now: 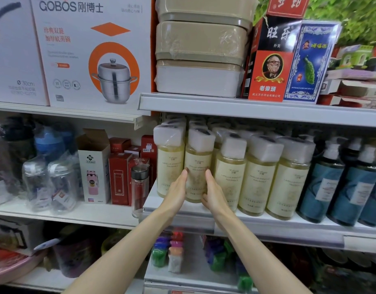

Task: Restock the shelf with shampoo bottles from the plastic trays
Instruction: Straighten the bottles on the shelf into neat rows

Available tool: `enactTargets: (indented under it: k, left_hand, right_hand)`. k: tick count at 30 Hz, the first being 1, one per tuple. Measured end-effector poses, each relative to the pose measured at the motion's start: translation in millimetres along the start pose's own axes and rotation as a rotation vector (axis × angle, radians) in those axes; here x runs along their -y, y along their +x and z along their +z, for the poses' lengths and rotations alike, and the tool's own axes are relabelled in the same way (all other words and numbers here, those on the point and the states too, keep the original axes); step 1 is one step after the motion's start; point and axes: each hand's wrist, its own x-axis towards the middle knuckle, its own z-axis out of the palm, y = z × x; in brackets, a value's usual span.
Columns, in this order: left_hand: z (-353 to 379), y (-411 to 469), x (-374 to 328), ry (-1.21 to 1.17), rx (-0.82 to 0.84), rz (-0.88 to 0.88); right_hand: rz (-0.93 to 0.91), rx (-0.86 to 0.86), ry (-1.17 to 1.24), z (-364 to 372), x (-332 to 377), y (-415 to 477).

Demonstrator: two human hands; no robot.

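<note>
The shampoo bottle (198,164) stands tall at the near edge of the shelf (267,222), right between my hands. My left hand (176,193) and right hand (215,195) press flat on its sides, fingers straight, both just as close.

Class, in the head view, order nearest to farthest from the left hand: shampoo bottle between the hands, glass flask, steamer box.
1. shampoo bottle: touching the left hand, right side.
2. glass flask: just left.
3. steamer box: upper left shelf.

We see bright, even shop light. Glare flecks the wrapped boxes (204,41); the upper shelf (246,108) casts shade beneath. Edges bend and blur softly.
</note>
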Motion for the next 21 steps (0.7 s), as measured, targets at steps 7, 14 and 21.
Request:
enactTargets:
  k: [7,14,21]
  left_hand:
    - [-0.3,2.3,1.6,0.003,-0.008,-0.012]
    - [3.0,1.7,3.2,-0.025,0.012,-0.015]
    - [3.5,2.9,5.6,-0.029,0.011,-0.02]
  right_hand:
    - [0.006,0.004,0.0,0.0,2.5,-1.3]
    - [0.006,0.002,-0.024,0.4,2.1,-1.9]
    - [-0.009,0.035,0.021,-1.6,5.1,-6.7]
